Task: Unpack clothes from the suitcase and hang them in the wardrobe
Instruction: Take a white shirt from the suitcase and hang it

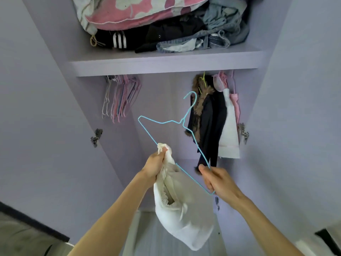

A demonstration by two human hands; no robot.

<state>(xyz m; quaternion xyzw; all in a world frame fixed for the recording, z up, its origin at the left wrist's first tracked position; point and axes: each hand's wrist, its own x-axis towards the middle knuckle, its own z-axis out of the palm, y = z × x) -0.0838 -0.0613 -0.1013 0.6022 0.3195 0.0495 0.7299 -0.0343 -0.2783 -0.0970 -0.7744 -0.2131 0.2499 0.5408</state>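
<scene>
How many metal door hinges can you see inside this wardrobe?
3. The left hinge sits on the left side panel, the right hinge beside the hanging white garment, the lower hinge just below the right hand. More may be hidden lower down.

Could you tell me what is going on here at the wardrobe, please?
A person stands at the open wardrobe. The left hand grips a white garment by its top, and the right hand holds one corner of a blue wire hanger. The garment is not yet hung. Empty hangers and a dark coat hang under the shelf.
</scene>
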